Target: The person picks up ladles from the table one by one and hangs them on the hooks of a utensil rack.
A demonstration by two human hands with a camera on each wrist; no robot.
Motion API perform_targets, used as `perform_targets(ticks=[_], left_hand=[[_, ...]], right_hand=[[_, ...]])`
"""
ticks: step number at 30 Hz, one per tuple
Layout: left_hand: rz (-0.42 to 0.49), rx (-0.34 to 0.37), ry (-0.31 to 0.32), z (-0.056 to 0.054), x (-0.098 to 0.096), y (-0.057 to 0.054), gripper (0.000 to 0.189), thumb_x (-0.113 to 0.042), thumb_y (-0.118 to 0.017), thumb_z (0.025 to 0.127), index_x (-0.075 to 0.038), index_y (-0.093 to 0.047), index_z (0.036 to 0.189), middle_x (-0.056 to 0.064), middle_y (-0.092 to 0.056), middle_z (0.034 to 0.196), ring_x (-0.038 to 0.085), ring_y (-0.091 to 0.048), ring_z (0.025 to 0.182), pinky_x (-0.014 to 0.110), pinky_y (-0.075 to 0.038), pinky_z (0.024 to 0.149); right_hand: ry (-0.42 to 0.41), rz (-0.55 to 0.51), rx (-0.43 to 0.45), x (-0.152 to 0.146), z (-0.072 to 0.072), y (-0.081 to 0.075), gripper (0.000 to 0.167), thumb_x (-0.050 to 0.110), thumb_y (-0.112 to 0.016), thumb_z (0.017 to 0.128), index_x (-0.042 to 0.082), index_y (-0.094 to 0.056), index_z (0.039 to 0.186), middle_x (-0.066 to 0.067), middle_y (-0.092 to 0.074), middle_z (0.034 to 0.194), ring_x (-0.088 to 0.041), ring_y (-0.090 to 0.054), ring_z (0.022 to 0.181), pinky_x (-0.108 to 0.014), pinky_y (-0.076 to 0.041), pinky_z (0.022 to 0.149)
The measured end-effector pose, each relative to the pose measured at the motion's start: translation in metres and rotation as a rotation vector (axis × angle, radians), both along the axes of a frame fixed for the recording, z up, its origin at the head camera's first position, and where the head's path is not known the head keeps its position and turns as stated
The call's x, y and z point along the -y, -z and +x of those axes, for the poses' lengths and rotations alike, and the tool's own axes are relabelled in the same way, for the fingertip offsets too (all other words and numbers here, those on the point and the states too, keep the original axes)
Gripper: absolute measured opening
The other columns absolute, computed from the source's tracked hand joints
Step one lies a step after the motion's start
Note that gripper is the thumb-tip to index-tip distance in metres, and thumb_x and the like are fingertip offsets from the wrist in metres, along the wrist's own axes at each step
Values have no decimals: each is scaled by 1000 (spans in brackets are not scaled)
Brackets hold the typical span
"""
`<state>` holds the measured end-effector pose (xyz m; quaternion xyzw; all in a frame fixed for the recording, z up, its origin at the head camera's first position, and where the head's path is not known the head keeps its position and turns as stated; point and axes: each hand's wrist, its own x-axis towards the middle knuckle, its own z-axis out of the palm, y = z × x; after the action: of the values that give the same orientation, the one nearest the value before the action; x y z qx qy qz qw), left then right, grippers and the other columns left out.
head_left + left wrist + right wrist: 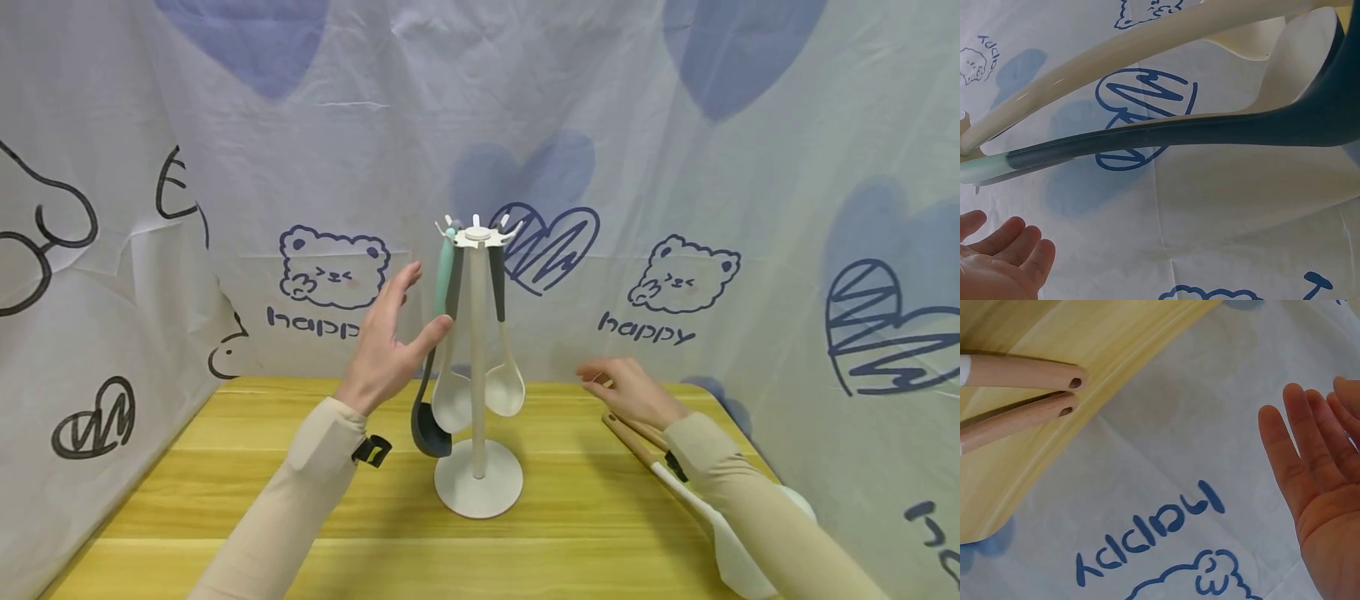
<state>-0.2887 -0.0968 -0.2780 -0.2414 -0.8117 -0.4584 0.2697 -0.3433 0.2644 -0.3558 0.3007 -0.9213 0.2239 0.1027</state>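
Observation:
A white utensil stand [478, 358] with a round base stands mid-table, hooks at its top. From it hang a dark ladle [430, 432] with a mint handle end [444, 279], plus a cream ladle [453, 406] and a cream spoon-like utensil [506, 390] with dark grey handles. My left hand [381, 354] is just left of the stand, fingers extended and thumb pointing at the hanging handles. In the left wrist view its fingers are apart from the dark ladle [1166, 132]. My right hand [633, 392], holding nothing, hovers over wooden handles [1029, 372], its fingers loosely extended.
Two white utensils with wooden handles [628, 437] lie on the right of the yellow wood-grain table [315, 517], partly hidden under the right forearm. A printed white cloth [480, 100] hangs behind and along both sides.

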Motion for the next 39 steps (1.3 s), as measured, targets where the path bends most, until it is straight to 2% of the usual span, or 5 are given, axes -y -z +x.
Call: perform_targets(ticks=[21, 28, 31, 34, 39], left_hand=[[4, 68, -38, 1, 10, 14, 72, -52, -59, 93, -22, -32, 153, 7, -38, 156, 31, -38, 140, 60, -32, 113], [-3, 86, -51, 1, 13, 19, 72, -52, -59, 93, -22, -33, 153, 7, -39, 155, 31, -38, 141, 58, -32, 113], [-7, 98, -52, 1, 15, 23, 71, -51, -59, 93, -23, -33, 152, 7, -39, 155, 31, -38, 140, 60, -32, 112], [9, 99, -45, 2, 18, 28, 69, -48, -60, 94, -23, -34, 152, 7, -40, 154, 30, -39, 139, 58, -33, 113], [26, 122, -51, 3, 23, 37, 66, -46, -58, 96, -25, -33, 152, 9, -40, 154, 32, -41, 137, 58, -35, 111]], right_hand=[[43, 186, 67, -28, 8, 31, 14, -3, -65, 85, 3, -74, 94, -13, -74, 93, -23, -69, 84, -42, -59, 78], [53, 305, 136, -35, 14, 41, 16, -6, -62, 83, 8, -66, 79, -4, -63, 71, -13, -51, 63, -27, -45, 59], [85, 372, 232, -38, 18, 45, 23, -8, -62, 81, 2, -70, 100, -19, -69, 103, -30, -65, 84, -34, -52, 71], [95, 419, 280, -40, 22, 50, 53, -9, -63, 83, -3, -56, 134, -29, -48, 143, -49, -56, 116, -51, -51, 96], [70, 448, 289, -43, 26, 56, 74, -15, -62, 82, -4, -34, 149, -30, -24, 156, -39, -65, 81, -48, -56, 81]])
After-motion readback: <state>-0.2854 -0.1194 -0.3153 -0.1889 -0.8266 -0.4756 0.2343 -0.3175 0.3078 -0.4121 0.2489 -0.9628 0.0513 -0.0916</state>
